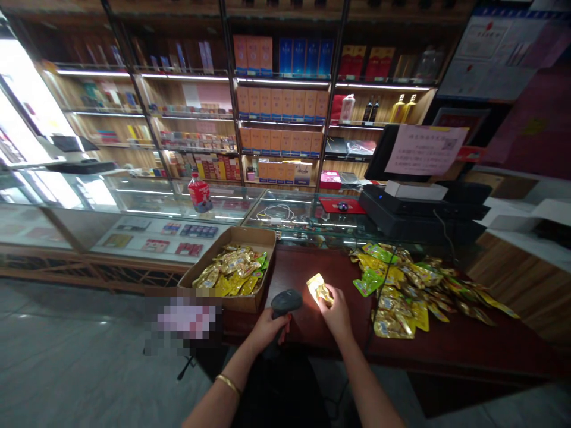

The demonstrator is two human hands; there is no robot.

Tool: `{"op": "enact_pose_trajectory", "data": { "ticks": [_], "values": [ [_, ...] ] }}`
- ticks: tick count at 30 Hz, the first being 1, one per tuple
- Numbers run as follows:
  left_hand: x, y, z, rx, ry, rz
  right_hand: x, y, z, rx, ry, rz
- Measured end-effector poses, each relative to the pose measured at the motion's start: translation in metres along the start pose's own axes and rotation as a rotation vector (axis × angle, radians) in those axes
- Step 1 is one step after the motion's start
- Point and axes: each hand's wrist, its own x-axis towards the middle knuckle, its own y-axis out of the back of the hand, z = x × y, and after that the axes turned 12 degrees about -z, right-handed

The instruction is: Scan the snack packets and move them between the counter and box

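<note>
Gripped in my left hand (pixel 269 330) is a dark barcode scanner (pixel 285 301), its head tilted over the table. My right hand (pixel 335 314) pinches a shiny gold snack packet (pixel 317 288), which is lit brightly in front of the scanner. To the left stands an open cardboard box (pixel 246 302) holding gold, yellow and green packets (pixel 234 267). A loose pile of similar packets (pixel 401 285) is spread over the right part of the dark red table (pixel 289 261). The scanner's handle is mostly hidden by my left hand.
Behind the table runs a glass counter (pixel 227 202) with a red-labelled bottle (pixel 200 193), a white cable (pixel 276 213) and a mouse (pixel 342 206) on a red pad. A monitor (pixel 381 154) stands at the right. A dark cord (pixel 383 279) crosses the packet pile.
</note>
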Motion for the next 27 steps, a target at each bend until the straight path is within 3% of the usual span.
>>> {"op": "enact_pose_trajectory", "data": {
  "ticks": [9,16,18,22,24,27],
  "values": [
    [0.000,-0.004,0.004,-0.005,-0.026,0.056,0.002,0.004,0.003,0.162,-0.022,0.072],
    [-0.001,-0.006,0.003,-0.001,-0.032,0.080,0.015,0.002,0.014,0.449,-0.241,0.033],
    [-0.001,-0.005,0.000,0.001,-0.045,0.082,0.030,-0.007,-0.009,0.507,-0.224,0.001],
    [0.000,-0.004,-0.002,-0.007,-0.045,0.103,0.073,-0.033,-0.097,0.676,-0.045,-0.203],
    [0.000,-0.003,-0.002,0.014,-0.037,0.104,0.093,-0.039,-0.133,0.597,0.013,-0.290],
    [0.000,-0.001,-0.004,0.037,-0.040,0.108,0.104,-0.026,-0.134,0.448,0.007,-0.243]
  ]
}}
